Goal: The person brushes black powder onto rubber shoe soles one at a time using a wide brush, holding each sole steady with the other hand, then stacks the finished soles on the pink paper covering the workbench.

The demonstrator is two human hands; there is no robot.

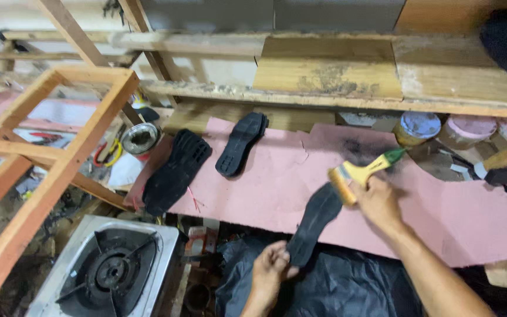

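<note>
Near the bench's front edge | left hand (269, 271) fingers pinch black sole (314, 224) at its near end | long axis runs near-left to far-right | right hand (377, 199) fingers grip brush (361, 174), bristles touching sole's far end

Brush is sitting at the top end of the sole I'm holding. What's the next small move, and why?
Probably draw the brush down the black sole toward the left hand. The right hand has the bristles at the sole's upper end, and the length below them looks uncovered.
</note>
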